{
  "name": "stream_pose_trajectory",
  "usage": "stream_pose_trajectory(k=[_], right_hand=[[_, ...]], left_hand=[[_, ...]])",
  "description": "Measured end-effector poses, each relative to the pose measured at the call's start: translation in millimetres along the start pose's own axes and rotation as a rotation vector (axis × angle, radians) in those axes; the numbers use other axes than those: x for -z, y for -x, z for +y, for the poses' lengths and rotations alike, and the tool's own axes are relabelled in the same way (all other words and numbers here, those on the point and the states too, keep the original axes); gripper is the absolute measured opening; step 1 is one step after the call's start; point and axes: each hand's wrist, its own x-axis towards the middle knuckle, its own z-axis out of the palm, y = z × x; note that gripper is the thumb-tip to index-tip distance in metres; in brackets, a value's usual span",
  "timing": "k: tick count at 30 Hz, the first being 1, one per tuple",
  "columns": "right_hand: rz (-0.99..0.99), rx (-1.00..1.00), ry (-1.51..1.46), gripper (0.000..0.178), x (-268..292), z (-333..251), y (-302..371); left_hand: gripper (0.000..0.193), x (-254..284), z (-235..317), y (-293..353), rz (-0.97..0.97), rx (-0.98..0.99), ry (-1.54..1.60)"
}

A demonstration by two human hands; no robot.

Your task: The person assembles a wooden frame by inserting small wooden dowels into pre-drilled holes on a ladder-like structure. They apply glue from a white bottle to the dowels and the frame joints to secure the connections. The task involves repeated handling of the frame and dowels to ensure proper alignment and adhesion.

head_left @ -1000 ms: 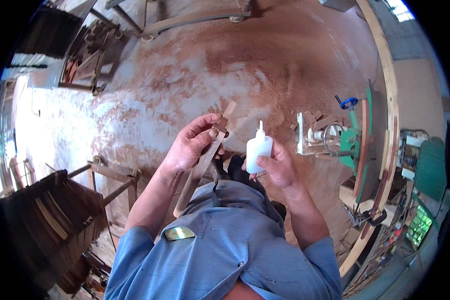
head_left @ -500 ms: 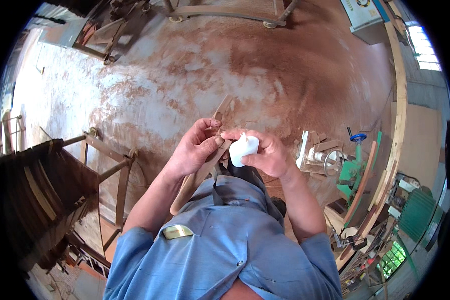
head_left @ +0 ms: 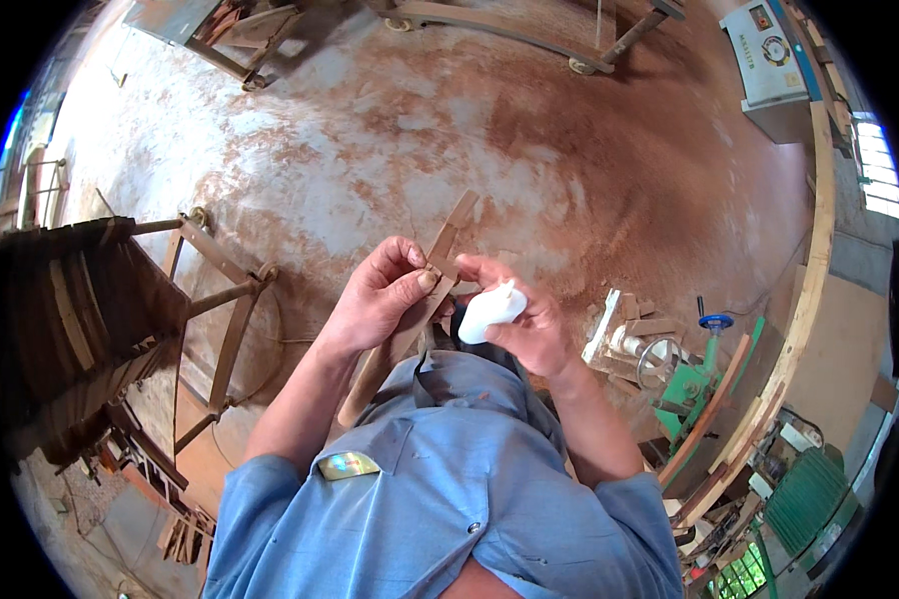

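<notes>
A long brown wooden piece (head_left: 417, 322) slants in front of my body, its narrow end pointing away and its rounded end near my shirt. My left hand (head_left: 378, 299) is closed on it, thumb and fingers pinching near a step where the narrow part meets the wider part. In my right hand (head_left: 541, 334) is a small white plastic bottle (head_left: 489, 314) with a short tip, tilted to the upper right. The thumb and fingers wrap round the bottle, while the right index finger reaches toward the wood by my left fingertips. Whether that finger touches it I cannot tell.
A wheeled wooden rack (head_left: 232, 290) with dark boards stands at the left. On the right are a green machine (head_left: 684, 394) with a blue handwheel (head_left: 715, 321), wood offcuts (head_left: 649, 326) and a long timber edge (head_left: 814, 240). Reddish dust covers the floor (head_left: 370, 150).
The bottle has tilted, its tip swinging to the right and its body toward the left. My left hand still grips the wooden piece. The whole view has shifted slightly.
</notes>
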Motion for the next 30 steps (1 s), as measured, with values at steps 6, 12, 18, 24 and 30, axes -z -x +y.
stream_pose_trajectory(k=[6, 12, 18, 24, 30], right_hand=[[-0.008, 0.1, 0.034, 0.039, -2.1, 5.9, -15.3], [-0.078, -0.045, -0.128, 0.04, 16.4, 16.8, -46.2], [-0.109, -0.099, -0.124, 0.029, 14.3, 15.6, -33.6], [-0.076, -0.125, -0.033, 0.028, 2.3, 33.3, -13.4], [-0.128, -0.239, -0.054, 0.036, 4.5, 49.5, -12.0]], left_hand=[[0.015, -10.6, -0.9, -15.7, 0.114, -0.216, 0.021], [0.026, -28.9, 15.9, -47.8, 0.212, -0.424, 0.179], [0.015, -44.9, -15.6, -38.7, 0.343, -0.575, 0.187], [0.013, -26.3, -35.3, -13.2, 0.521, -0.49, 0.128], [0.015, -5.0, -39.7, 2.9, 0.557, -0.39, -0.069]])
